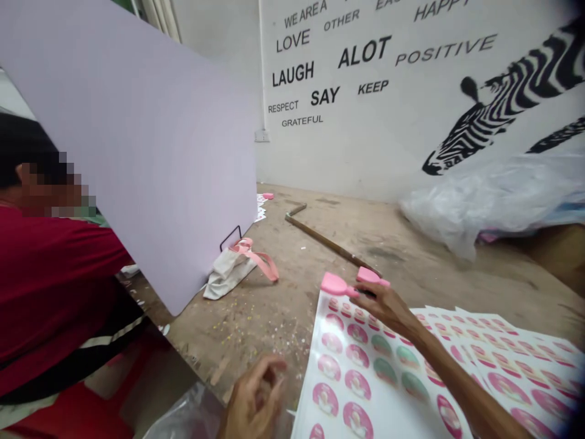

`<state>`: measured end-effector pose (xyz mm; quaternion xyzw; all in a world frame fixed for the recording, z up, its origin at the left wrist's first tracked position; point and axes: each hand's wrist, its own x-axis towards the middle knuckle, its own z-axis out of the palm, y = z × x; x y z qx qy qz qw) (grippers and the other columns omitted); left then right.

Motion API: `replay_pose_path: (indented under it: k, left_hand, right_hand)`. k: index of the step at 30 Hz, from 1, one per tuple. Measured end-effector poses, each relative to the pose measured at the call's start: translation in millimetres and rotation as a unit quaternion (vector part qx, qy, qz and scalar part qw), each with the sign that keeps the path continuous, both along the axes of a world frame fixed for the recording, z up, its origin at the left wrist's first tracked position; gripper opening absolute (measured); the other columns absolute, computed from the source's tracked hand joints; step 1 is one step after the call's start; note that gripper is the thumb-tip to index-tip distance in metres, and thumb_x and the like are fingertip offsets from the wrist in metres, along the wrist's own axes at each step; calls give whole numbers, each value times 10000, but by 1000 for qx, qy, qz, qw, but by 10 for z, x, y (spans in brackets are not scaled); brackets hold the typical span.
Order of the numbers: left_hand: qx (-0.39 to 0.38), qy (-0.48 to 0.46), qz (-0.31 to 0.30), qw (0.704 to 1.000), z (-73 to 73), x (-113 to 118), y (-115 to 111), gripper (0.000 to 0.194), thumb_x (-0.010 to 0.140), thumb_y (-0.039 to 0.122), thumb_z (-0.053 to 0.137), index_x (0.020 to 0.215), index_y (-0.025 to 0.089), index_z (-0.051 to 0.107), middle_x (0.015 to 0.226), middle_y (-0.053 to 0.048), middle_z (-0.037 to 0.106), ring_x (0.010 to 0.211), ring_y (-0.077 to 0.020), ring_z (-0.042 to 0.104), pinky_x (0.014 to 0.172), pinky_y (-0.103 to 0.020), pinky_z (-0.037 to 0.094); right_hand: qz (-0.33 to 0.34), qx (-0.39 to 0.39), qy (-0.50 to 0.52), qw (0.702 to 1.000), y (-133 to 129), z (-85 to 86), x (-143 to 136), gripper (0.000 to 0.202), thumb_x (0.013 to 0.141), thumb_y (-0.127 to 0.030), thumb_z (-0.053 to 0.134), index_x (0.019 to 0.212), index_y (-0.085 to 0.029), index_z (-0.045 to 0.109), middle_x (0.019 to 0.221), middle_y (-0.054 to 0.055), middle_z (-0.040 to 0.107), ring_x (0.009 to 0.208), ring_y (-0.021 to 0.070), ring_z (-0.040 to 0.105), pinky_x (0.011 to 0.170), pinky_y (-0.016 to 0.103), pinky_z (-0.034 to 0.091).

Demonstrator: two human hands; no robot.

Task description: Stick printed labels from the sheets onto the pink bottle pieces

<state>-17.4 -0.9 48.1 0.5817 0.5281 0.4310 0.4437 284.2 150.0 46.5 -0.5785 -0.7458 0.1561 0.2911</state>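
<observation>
My right hand [386, 305] reaches over the sticker sheets [347, 378], its fingers closed at the handle end of a small pink scoop-shaped piece [335, 285]. A second pink piece [372, 276] of the same kind lies just behind those fingers. The sheets carry rows of round pink and green stickers, and part of the top one is bare white. My left hand [256, 396] hovers low, left of the sheets; it is slightly blurred, with curled fingers apart from the thumb and nothing visible between them.
A large pale lilac board [159, 140] stands on the worn table, near a white cloth bag [231, 271] with a pink strap. A bent metal rod [329, 241] lies behind the sheets. Clear plastic [493, 195] bulges at right. A person in red [50, 286] sits at left.
</observation>
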Motion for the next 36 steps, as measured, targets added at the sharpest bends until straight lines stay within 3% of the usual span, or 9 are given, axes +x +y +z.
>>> replay_pose_path:
  k: [3,5,8,12,14,17,20,27,36]
  left_hand:
    - [34,17,-52,998,26,240,150,471,747,383,680,1190,243,603,1322,-92,525,1188,-273,494,979,-356,418]
    - [-51,-4,-209,977,8,447,114,535,713,387,718,1214,245,596,1297,-80,551,1194,-284,495,986,-367,413]
    - [-236,-57,-388,889,-107,750,-112,370,682,416,743,993,221,698,973,-41,688,920,-246,625,822,-323,490]
    - [-344,-154,-368,850,-331,1013,-402,384,694,475,729,872,141,664,752,-56,659,651,-163,608,646,-265,483]
    - [-349,-196,-320,859,-380,1084,-415,426,720,459,715,981,139,614,761,-57,644,612,-153,602,603,-266,488]
    - [-306,-246,-237,889,-323,1168,-299,370,770,340,682,1060,147,556,904,-78,641,705,-161,630,593,-234,485]
    - [-279,-262,-216,898,-211,1308,-143,308,799,288,653,1042,131,548,1021,-113,618,833,-185,636,628,-234,508]
    - [-183,-150,-164,958,-273,1777,186,404,785,412,666,1037,145,497,1008,-120,623,672,-176,663,636,-348,580]
    - [-105,-117,-167,973,-556,2029,467,354,804,438,617,989,157,505,751,-17,575,593,-180,671,525,-273,569]
  right_hand:
    - [163,-94,39,981,-852,205,36,234,812,-379,601,982,-241,684,953,26,675,842,177,622,740,266,467]
    - [204,-133,49,969,-1398,282,-3,231,780,-332,651,1000,-276,689,929,11,667,857,165,617,755,253,468]
    - [194,-161,62,966,-1968,241,-47,203,763,-290,676,963,-290,707,836,1,642,808,148,607,723,238,462]
    - [78,-161,143,973,-2328,-83,130,290,775,-348,669,1056,-277,668,973,23,651,886,168,614,767,261,486]
    - [-24,-130,189,973,-2376,-279,267,279,846,-402,570,1068,-251,646,988,33,659,901,181,616,767,276,496]
    - [-176,-64,202,961,-2292,-505,415,329,919,-450,416,845,-208,627,771,17,642,734,163,591,655,268,472]
    - [-258,-15,154,954,-2075,-610,457,337,903,-479,437,770,-207,587,739,16,621,712,166,555,648,285,429]
    - [-337,37,-35,940,-1553,-684,410,191,888,-307,462,897,-176,601,857,63,647,829,213,537,744,335,359]
    - [-332,108,-166,922,-1500,-863,380,153,896,-258,480,853,-183,606,806,42,641,808,202,511,719,325,285]
